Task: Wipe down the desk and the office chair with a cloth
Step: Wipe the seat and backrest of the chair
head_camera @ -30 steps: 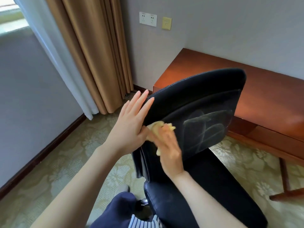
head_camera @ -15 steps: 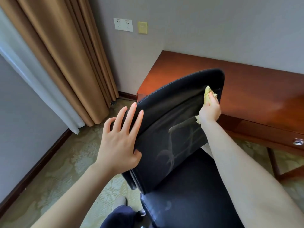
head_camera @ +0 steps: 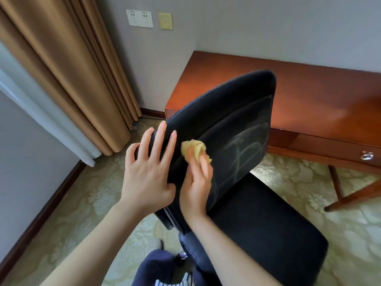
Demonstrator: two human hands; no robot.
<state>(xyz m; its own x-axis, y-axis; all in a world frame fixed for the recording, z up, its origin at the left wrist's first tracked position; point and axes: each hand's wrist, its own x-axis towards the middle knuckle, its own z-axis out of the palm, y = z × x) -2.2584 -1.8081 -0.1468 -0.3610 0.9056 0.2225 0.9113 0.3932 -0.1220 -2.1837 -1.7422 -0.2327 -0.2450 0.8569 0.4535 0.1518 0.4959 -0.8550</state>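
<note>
Head view: the black office chair (head_camera: 231, 120) stands on the patterned carpet (head_camera: 72, 203), its backrest facing the camera and its seat (head_camera: 268, 234) running toward the lower right. The left hand (head_camera: 148, 172) lies flat against the left edge of the backrest, its fingers (head_camera: 159, 141) straight and spread and its thumb tucked against the front face. Just to its right, the right hand (head_camera: 195, 186) grips a bunched yellow cloth (head_camera: 192, 150) and presses it to the front of the backrest near that same left edge. The hand is blurred, and the crumpled top of the cloth shows above its fingers. Pale curved streaks (head_camera: 247, 149) mark the backrest toward its right edge. Behind the chair, the reddish-brown wooden table (head_camera: 319, 96) stands against the grey wall, with a metal drawer handle (head_camera: 367, 155) below its front edge at far right. A tan curtain (head_camera: 61, 69) hangs at the left. White sockets (head_camera: 140, 18) and a yellow plate (head_camera: 165, 21) sit on the wall above.
</note>
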